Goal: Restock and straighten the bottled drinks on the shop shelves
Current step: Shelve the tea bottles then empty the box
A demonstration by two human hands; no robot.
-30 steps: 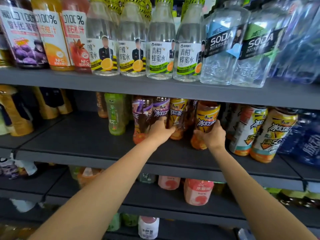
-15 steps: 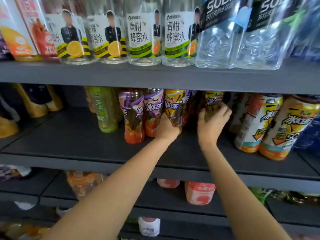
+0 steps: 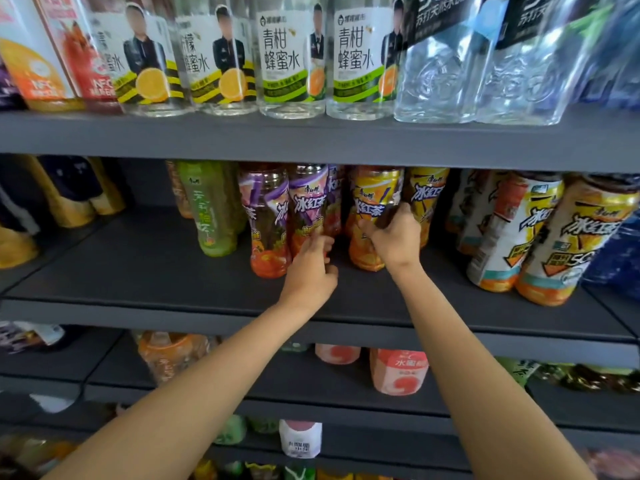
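Crowding the shelf (image 3: 138, 271), bottles flank the right hand (image 3: 394, 242) grasping a yellow bottle (image 3: 372, 209); the left hand (image 3: 311, 268) pinches a purple bottle (image 3: 306, 206).

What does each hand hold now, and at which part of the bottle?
The right hand grips the yellow-label tea bottle around its middle. The left hand touches the lower body of the purple-label tea bottle; a full grip cannot be told.
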